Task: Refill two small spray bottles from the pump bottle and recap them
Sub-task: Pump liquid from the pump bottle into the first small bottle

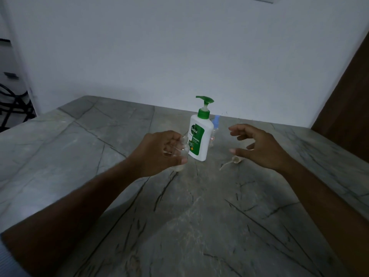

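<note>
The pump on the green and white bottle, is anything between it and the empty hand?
Nothing visible is. The right hand hangs open in the air beside the pump bottle, with only bare table between them. The blue-capped small bottle stands behind the pump bottle, out of the way.

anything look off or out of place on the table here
One thing: a small spray cap with its dip tube lies on its side on the table, below the open right hand, off its bottle. The left hand holds a clear small bottle with no cap. No spill shows.
</note>
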